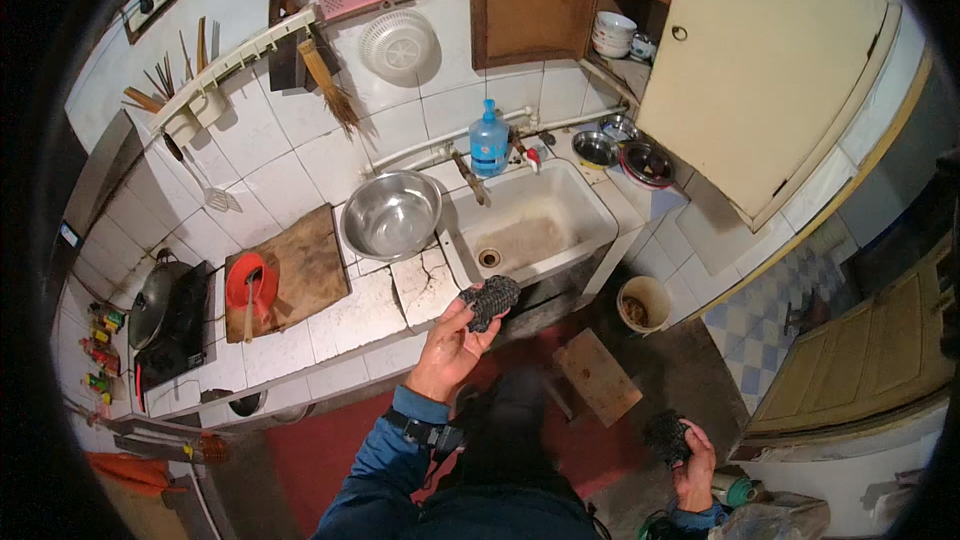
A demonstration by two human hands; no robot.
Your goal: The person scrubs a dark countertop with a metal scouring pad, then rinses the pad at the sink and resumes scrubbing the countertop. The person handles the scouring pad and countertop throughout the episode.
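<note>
My left hand is raised in front of the sink's near edge, its fingers closed round a dark grey, coarse-textured scouring pad. Low on the right, my right hand grips a second dark scouring pad of similar texture, held out over the floor. Behind the left hand is the white sink, with a brownish stained bottom and a drain. A steel basin stands on the tiled counter left of the sink.
A red plastic container lies on a wooden cutting board; a lidded wok sits farther left. A blue pump bottle stands behind the sink. On the floor are a wooden stool and a bucket. Metal bowls fill the counter's right corner.
</note>
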